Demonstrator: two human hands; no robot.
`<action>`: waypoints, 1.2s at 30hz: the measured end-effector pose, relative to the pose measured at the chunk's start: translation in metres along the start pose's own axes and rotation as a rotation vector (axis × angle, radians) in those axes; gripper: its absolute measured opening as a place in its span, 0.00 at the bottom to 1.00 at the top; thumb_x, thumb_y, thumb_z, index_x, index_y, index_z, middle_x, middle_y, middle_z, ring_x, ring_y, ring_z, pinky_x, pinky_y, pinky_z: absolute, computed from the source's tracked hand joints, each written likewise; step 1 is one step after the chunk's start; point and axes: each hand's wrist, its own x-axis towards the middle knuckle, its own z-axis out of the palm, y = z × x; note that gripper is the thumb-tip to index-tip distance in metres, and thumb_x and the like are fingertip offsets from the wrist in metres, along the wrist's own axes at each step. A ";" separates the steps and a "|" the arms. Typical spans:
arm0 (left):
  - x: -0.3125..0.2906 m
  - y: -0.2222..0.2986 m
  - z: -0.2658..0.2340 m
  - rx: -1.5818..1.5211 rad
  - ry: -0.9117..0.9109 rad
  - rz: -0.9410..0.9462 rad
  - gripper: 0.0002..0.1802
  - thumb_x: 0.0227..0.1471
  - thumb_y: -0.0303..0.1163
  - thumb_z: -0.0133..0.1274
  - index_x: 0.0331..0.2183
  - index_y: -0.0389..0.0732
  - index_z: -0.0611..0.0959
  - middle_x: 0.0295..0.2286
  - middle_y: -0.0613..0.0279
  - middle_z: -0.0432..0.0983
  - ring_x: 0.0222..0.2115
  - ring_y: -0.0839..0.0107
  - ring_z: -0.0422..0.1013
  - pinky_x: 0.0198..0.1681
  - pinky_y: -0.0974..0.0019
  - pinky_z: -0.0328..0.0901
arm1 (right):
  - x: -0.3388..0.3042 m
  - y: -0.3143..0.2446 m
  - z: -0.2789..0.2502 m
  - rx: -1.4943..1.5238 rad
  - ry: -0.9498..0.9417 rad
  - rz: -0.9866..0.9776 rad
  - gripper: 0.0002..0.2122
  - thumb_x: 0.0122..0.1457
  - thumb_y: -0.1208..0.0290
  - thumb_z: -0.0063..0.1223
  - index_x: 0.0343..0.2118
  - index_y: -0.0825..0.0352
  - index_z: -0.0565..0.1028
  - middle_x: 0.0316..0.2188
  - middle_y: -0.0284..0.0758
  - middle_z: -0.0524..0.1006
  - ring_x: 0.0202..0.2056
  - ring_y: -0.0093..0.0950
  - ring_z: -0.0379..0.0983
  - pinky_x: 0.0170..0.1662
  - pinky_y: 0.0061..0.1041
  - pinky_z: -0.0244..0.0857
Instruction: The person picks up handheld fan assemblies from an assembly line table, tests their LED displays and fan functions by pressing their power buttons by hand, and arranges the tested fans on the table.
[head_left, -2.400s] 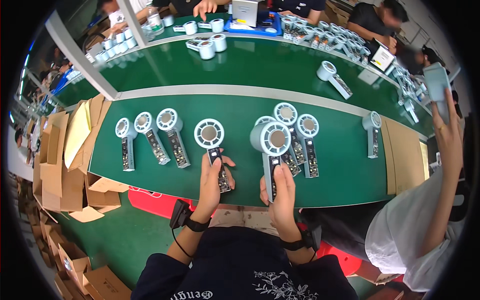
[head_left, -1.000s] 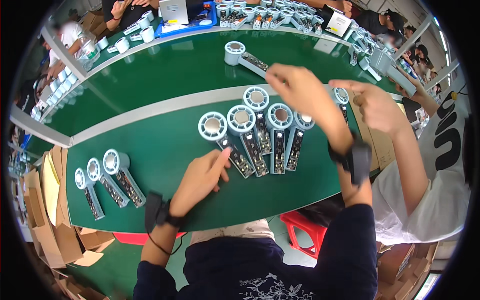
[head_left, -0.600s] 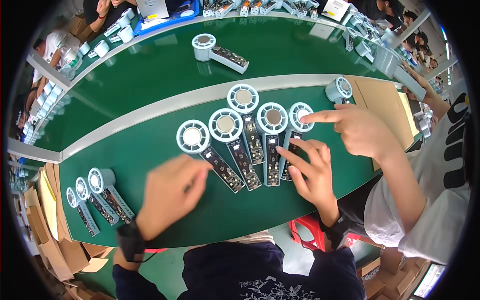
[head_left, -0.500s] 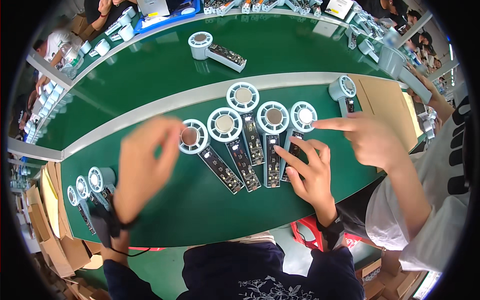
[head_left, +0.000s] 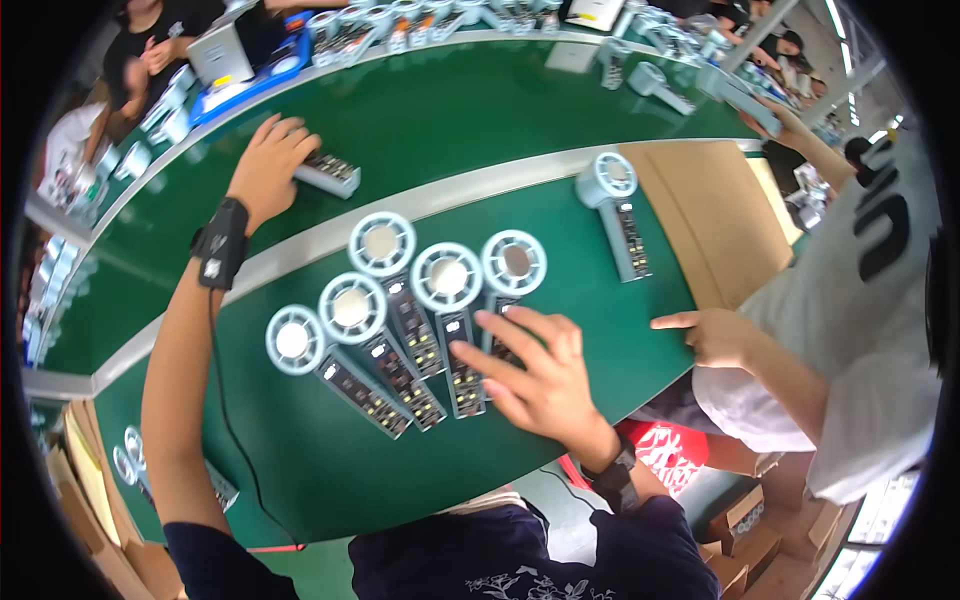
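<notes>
Several light-blue handheld fans, each with a round spoked head and a bare circuit board in the handle, lie fanned out on the green table; one is the front-left fan (head_left: 365, 395). My left hand (head_left: 272, 170) reaches across the metal rail. It is closed over the head of a lone fan (head_left: 330, 175) on the far green surface; the head is hidden, and the handle sticks out to the right. My right hand (head_left: 545, 380) is open, fingers spread over the handles of the two rightmost fans in the group. Its fingertips are at a fan's circuit board (head_left: 462, 375).
A co-worker's hand (head_left: 720, 338) points in from the right. Another fan (head_left: 622, 215) lies beside a cardboard sheet (head_left: 715, 220). More fans (head_left: 135, 455) sit at the left edge. A black cable (head_left: 232, 425) hangs from my left wrist. A blue tray (head_left: 250, 90) stands far left.
My left hand has moved from beside the leftmost fan of the group up to the lone far fan. The co-worker's pointing hand has drawn back from the fans. The view has shifted right.
</notes>
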 end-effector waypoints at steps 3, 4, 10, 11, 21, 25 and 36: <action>-0.001 0.000 -0.010 -0.114 -0.072 -0.056 0.19 0.29 0.18 0.50 0.32 0.40 0.74 0.32 0.59 0.71 0.43 0.59 0.64 0.59 0.55 0.50 | -0.002 0.002 0.003 0.046 0.012 -0.015 0.17 0.48 0.67 0.52 0.44 0.51 0.78 0.51 0.30 0.69 0.52 0.33 0.61 0.51 0.36 0.55; -0.002 0.000 -0.013 -0.112 -0.069 -0.049 0.19 0.29 0.18 0.50 0.32 0.40 0.74 0.32 0.59 0.71 0.43 0.59 0.64 0.59 0.55 0.50 | -0.002 0.004 0.001 0.042 0.018 -0.010 0.17 0.48 0.67 0.52 0.44 0.51 0.78 0.51 0.30 0.69 0.52 0.33 0.61 0.51 0.36 0.55; -0.055 -0.004 -0.066 0.013 -0.059 -0.023 0.17 0.28 0.21 0.53 0.29 0.39 0.74 0.28 0.59 0.70 0.39 0.60 0.66 0.59 0.53 0.52 | -0.002 0.002 0.000 0.086 0.013 -0.003 0.17 0.48 0.69 0.53 0.43 0.50 0.78 0.51 0.30 0.68 0.54 0.35 0.60 0.53 0.38 0.54; -0.069 -0.002 -0.077 0.017 -0.049 -0.030 0.15 0.29 0.21 0.53 0.28 0.39 0.74 0.27 0.59 0.69 0.38 0.60 0.67 0.58 0.52 0.52 | -0.004 0.003 0.000 0.091 0.003 -0.001 0.17 0.48 0.69 0.53 0.43 0.51 0.78 0.51 0.30 0.68 0.54 0.35 0.60 0.53 0.38 0.54; -0.172 0.072 -0.179 0.011 -0.238 0.122 0.08 0.33 0.24 0.53 0.24 0.42 0.74 0.30 0.64 0.70 0.45 0.67 0.67 0.57 0.51 0.56 | 0.001 0.001 -0.001 0.076 0.023 -0.033 0.16 0.49 0.71 0.52 0.42 0.55 0.79 0.51 0.32 0.69 0.55 0.38 0.59 0.53 0.39 0.53; -0.198 0.102 -0.170 -0.013 -0.275 0.218 0.07 0.38 0.26 0.51 0.26 0.44 0.75 0.35 0.66 0.72 0.48 0.69 0.66 0.57 0.52 0.57 | 0.001 -0.002 0.002 0.053 0.025 -0.032 0.15 0.49 0.72 0.50 0.41 0.56 0.79 0.51 0.33 0.69 0.54 0.39 0.59 0.53 0.38 0.53; -0.235 0.125 -0.177 -0.030 -0.305 0.048 0.17 0.40 0.23 0.51 0.38 0.45 0.78 0.46 0.65 0.70 0.50 0.66 0.64 0.56 0.52 0.57 | 0.001 -0.007 0.004 0.055 0.026 -0.022 0.15 0.50 0.75 0.47 0.40 0.59 0.80 0.49 0.36 0.71 0.54 0.40 0.60 0.54 0.35 0.53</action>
